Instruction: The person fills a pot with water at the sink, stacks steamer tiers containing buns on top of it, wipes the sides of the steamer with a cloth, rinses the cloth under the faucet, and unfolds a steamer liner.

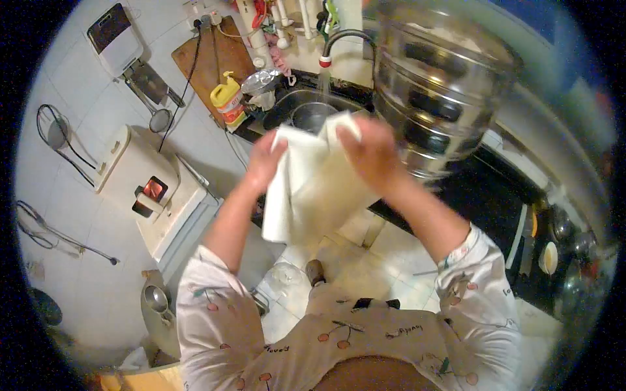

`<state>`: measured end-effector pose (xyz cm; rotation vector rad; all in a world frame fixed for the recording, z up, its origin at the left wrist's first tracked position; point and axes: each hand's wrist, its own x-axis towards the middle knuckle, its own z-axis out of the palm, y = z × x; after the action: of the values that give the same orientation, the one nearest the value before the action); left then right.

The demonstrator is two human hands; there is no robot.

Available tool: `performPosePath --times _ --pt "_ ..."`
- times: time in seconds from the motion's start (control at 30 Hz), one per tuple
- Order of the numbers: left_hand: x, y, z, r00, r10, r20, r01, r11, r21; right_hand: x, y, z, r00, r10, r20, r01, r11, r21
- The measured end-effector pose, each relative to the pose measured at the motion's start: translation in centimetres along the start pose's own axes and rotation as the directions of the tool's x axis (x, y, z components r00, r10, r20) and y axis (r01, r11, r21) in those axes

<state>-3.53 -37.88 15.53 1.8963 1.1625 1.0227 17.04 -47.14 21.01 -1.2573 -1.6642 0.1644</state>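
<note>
A white cloth (pixel 310 189) hangs in folds between my two hands, in front of the sink. My left hand (pixel 265 158) grips its upper left corner. The upper right part is pinched in my right hand (pixel 373 153), which is slightly blurred. Behind the cloth, water runs from the faucet (pixel 349 34) into a metal basin (pixel 313 116) standing in the dark sink (pixel 280 109). The cloth's top edge hides part of the basin.
Right of the sink rises a tall stacked metal steamer (pixel 433 91). A yellow bottle (pixel 227 101) and a wooden board (pixel 215 58) are at the left. A black stovetop (pixel 479 205) lies right of my right forearm. Utensils hang on the left wall.
</note>
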Motion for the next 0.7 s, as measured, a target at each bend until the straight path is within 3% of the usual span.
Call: performPosePath --times 0.03,0.07,0.1,0.13,0.17,0.23,0.27,0.3,0.33,0.4,0.43,0.47,0.5,0.57,0.63,0.7 --pt "2.6 1.3 -1.8 0.997 -0.058 0.058 0.066 0.989 -0.130 3.1 1.2 1.6 0.996 0.065 -0.060 -0.053 0.979 0.196" --pt "4.9 2.0 -3.3 0.990 -0.119 0.079 0.130 0.981 -0.146 6.7 1.4 3.0 0.885 0.460 0.073 -0.421 0.722 0.549" --pt "7.5 2.4 -4.6 0.980 -0.174 0.101 0.189 0.969 -0.161 10.1 1.3 4.2 0.642 0.691 0.332 -0.631 0.230 0.741" --pt "13.6 -5.2 -5.4 0.983 -0.112 0.143 0.137 0.974 -0.179 12.6 1.4 5.6 0.598 0.711 0.371 -0.614 0.108 0.782" --pt "15.0 -5.0 -6.5 0.962 -0.179 0.204 0.215 0.963 -0.165 14.6 1.4 7.1 0.550 0.725 0.415 -0.587 -0.017 0.809" --pt "17.0 -3.6 -8.5 0.894 -0.315 0.318 0.369 0.921 -0.124 19.3 5.7 11.4 0.506 0.747 0.431 -0.555 -0.101 0.826" --pt "18.6 -5.4 -9.2 0.846 -0.319 0.427 0.457 0.847 -0.271 20.7 4.9 12.7 0.487 0.752 0.444 -0.515 -0.163 0.841" --pt "19.9 -7.0 -10.3 0.837 -0.314 0.448 0.432 0.882 -0.188 22.0 4.2 13.8 0.471 0.753 0.459 -0.471 -0.224 0.853" --pt "20.2 -6.7 -11.5 0.828 -0.308 0.469 0.398 0.911 -0.105 21.7 2.3 13.9 0.611 0.655 0.445 -0.444 -0.182 0.878" --pt "21.5 -8.8 -13.4 0.803 -0.298 0.516 0.348 0.938 0.001 23.5 0.8 14.7 0.716 0.613 0.336 -0.343 -0.110 0.933" --pt "21.6 -8.7 -14.3 0.806 -0.309 0.504 0.384 0.922 -0.049 24.4 0.3 15.1 0.759 0.588 0.279 -0.291 -0.075 0.954" --pt "21.1 -7.7 -15.5 0.809 -0.321 0.493 0.420 0.902 -0.102 25.2 -0.3 15.2 0.789 0.538 0.297 -0.244 -0.169 0.955" --pt "20.2 -6.8 -16.7 0.810 -0.337 0.480 0.457 0.876 -0.156 27.0 1.8 16.3 0.732 0.602 0.319 -0.182 -0.277 0.943" --pt "19.2 -4.7 -17.2 0.907 0.024 0.420 0.159 0.905 -0.395 30.7 6.2 18.0 0.637 0.680 0.361 -0.079 -0.409 0.909" --pt "19.8 -3.2 -18.7 0.864 -0.068 0.498 0.316 0.843 -0.434 31.5 5.0 18.0 0.592 0.716 0.370 -0.066 -0.414 0.908" --pt "18.6 0.6 -16.6 0.869 0.267 0.417 -0.046 0.882 -0.470 30.9 1.8 17.6 0.577 0.735 0.356 -0.107 -0.365 0.925"
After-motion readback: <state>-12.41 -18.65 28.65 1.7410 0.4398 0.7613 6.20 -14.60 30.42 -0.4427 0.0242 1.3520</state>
